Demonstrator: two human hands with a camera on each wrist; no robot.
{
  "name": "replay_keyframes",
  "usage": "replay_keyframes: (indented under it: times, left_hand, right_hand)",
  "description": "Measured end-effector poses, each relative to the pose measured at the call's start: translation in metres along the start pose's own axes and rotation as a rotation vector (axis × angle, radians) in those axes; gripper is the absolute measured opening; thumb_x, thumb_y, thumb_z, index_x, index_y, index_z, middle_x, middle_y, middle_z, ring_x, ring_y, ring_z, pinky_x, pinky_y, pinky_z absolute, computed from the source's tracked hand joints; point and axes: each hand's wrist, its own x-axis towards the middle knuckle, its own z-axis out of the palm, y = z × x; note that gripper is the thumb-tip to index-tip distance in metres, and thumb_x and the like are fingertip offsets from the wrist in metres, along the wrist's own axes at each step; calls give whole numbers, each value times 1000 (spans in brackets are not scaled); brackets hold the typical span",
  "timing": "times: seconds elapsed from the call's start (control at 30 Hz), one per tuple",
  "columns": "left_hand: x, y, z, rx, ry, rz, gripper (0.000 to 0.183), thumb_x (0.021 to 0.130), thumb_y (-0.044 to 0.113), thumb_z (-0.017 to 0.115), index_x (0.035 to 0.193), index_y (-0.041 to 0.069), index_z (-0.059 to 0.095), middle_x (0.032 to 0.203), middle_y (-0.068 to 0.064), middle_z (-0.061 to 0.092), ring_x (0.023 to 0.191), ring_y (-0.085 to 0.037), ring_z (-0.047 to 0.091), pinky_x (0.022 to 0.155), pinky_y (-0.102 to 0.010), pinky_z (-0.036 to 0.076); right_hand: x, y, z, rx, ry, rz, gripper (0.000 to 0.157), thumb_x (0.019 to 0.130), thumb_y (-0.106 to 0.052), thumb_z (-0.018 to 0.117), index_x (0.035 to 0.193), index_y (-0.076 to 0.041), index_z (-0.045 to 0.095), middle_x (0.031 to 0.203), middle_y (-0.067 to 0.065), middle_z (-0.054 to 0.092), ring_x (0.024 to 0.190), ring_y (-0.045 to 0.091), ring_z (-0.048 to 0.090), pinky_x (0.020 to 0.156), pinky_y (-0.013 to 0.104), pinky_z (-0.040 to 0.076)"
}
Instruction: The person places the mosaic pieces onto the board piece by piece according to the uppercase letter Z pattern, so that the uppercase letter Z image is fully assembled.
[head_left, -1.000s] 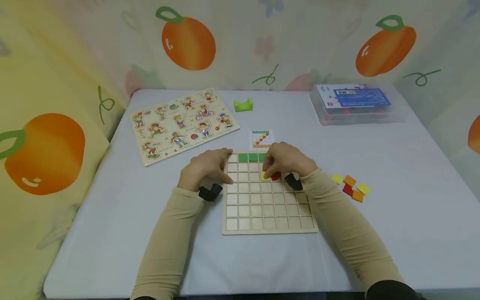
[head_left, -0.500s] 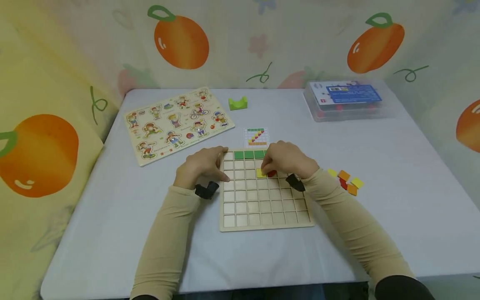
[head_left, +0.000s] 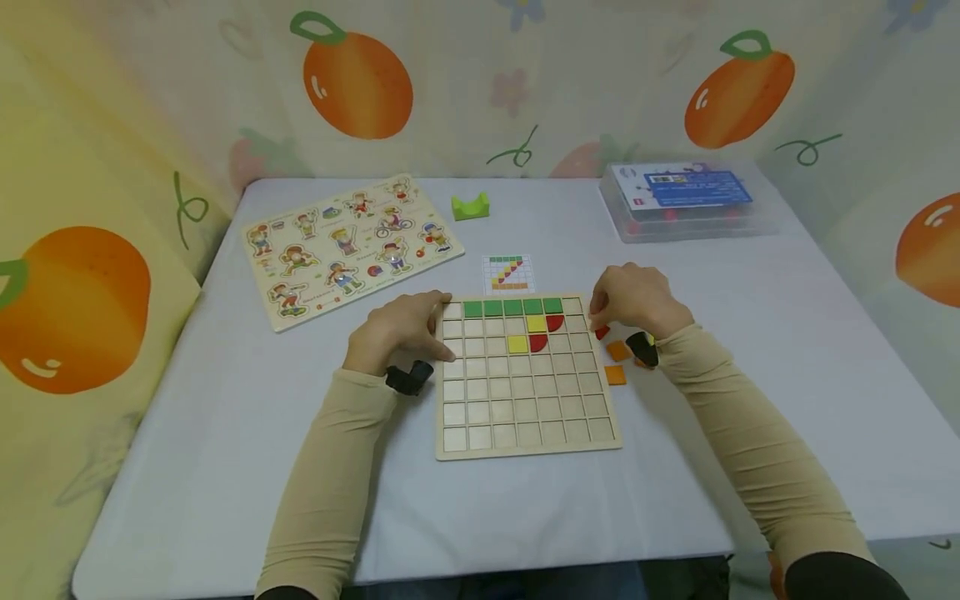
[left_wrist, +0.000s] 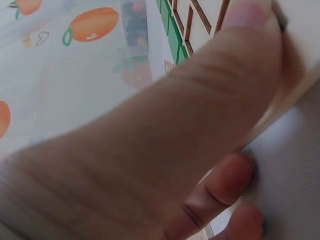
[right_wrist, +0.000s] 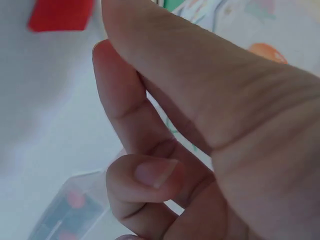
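Note:
My left hand (head_left: 397,333) is at the left edge of a wooden grid board (head_left: 502,392), index finger near its upper corner. In the left wrist view the thumb (left_wrist: 200,75) rests on the board's rim. A row of green square tiles (head_left: 512,307) lies near the top. Below it are yellow squares (head_left: 536,323) and red quarter-round tiles (head_left: 537,342), set diagonally. My right hand (head_left: 637,300) is off the board's right edge, fingertips right by a loose red tile (head_left: 602,332). Its thumb and index tips nearly meet, with no tile showing between them.
Orange tiles (head_left: 615,375) lie beside the board, others partly hidden under the right wrist. A pattern card (head_left: 507,274) lies behind the board. Further back are a picture puzzle board (head_left: 345,250), a green curved block (head_left: 471,207) and a clear plastic box (head_left: 678,204).
My right hand has left the yellow tile on the board and moved right to the loose tiles. The left hand stays at the board's edge. The head view has shifted a little.

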Motion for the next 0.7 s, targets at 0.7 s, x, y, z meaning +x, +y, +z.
replay_keyframes:
  times: [0.7]
  left_hand:
    - [1,-3,1,-8,0,9,98,82,38,87,162,19,32,116,-12,65,120,-33,57,110,-67,40]
  right_hand:
    - [-2,36,2,44,-40,88,32,87,-41,82,105,-15,83,115,13,78,105,37,69,74,48,55]
